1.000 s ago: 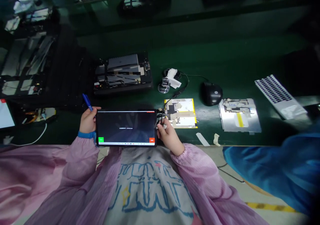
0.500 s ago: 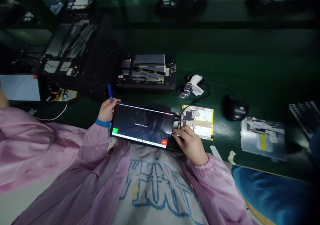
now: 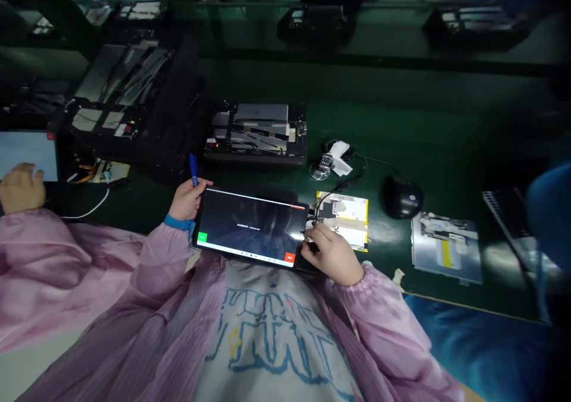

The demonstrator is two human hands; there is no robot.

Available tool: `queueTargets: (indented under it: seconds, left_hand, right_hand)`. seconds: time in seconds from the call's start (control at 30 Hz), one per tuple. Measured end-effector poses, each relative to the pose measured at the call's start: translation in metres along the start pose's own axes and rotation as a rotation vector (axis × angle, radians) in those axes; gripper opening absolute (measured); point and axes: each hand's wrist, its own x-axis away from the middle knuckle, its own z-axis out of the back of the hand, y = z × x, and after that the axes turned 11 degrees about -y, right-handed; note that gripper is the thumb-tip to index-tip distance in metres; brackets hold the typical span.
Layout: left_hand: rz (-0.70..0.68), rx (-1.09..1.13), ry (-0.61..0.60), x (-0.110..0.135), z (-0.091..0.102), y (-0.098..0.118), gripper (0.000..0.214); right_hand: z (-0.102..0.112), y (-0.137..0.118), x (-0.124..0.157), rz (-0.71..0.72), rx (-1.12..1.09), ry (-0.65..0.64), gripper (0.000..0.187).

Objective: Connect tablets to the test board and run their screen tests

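A tablet-like screen (image 3: pixel 252 226) is tilted towards me above my lap, dark with a green box and a red box in its lower corners. My left hand (image 3: pixel 185 200) grips its left edge and also has a blue pen (image 3: pixel 193 169) standing up between the fingers. At the screen's right edge, my right hand (image 3: pixel 333 253) is closed in a pinch; what its fingertips hold is too small to make out. Just behind that hand lies a circuit board with white, yellow-edged battery packs (image 3: pixel 354 212), partly covered by the hand. A dark cable (image 3: pixel 341 187) runs to the screen's right side.
Opened black device housings (image 3: pixel 254 131) stand behind the screen, with a stack (image 3: pixel 120 87) at left. To the right are a black mouse (image 3: pixel 404 197) and a silver panel (image 3: pixel 446 247). At far left, another person's hand (image 3: pixel 22 188) touches a lit screen (image 3: pixel 29 152).
The view has shifted slightly, so the bench things appear further left. My right fingers have curled more at the screen's edge. The other person's hand has come over the lit screen.
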Motion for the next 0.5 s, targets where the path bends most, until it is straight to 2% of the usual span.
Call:
queueTargets:
  seconds: [0.13,0.27,0.43,0.5]
  left_hand:
    - [0.003,-0.025,0.009,0.0,-0.002,0.001,0.019]
    - [0.015,-0.022,0.059,0.0,-0.001,0.002,0.017]
    - [0.017,-0.011,0.048,-0.002,0.003,0.0,0.018]
    - [0.007,-0.012,0.044,-0.002,0.004,-0.001,0.019]
  right_hand:
    - [0.003,0.004,-0.001,0.022,-0.012,0.011,0.011]
    - [0.02,0.014,0.001,-0.012,-0.098,0.061,0.008]
    - [0.05,0.048,-0.002,-0.319,-0.308,0.2,0.018]
    - [0.059,0.065,-0.005,-0.445,-0.372,0.199,0.025]
